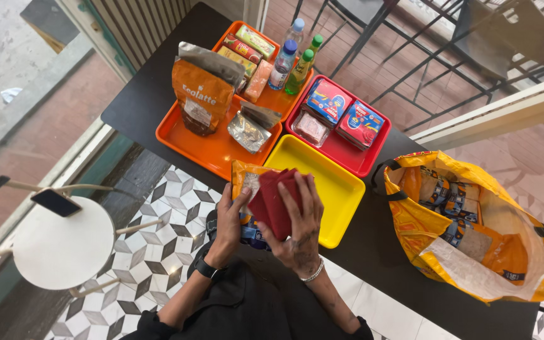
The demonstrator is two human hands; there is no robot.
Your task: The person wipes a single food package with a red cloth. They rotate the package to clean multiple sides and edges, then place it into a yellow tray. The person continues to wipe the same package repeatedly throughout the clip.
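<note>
While the orange snack packet [245, 182] is steadied from behind by the left hand [229, 221], a fanned stack of dark red sachets [277, 200] is pressed against it by the right hand [297, 230]. The right fingers [310, 200] are spread wide across the face of the sachets, so that the fan is kept together and flat; the left fingers are curled around the packet's edge, closed on it. Both items are held above the near edge of the black table [152, 88], just beside the yellow tray [341, 195], which is seen bare of goods.

Goods appear to be grouped by kind on the trays. On the orange tray [206, 151] a tall orange-and-silver pouch [201, 94] is stood upright, a small silver pouch [250, 129] lies beside it, and flat wrapped bars [247, 53] are laid side by side at the far end, with four bottles [294, 56] set upright next to them, probably so that they cannot roll. On the red tray [373, 157] blue and red boxes [344, 113] are placed touching one another.

To the right, an open yellow carrier bag [473, 226] is laid on the table with its mouth towards the trays, further packets being visible inside. A round white stool [64, 242] carrying a dark phone [56, 202] stands well apart on the left.
</note>
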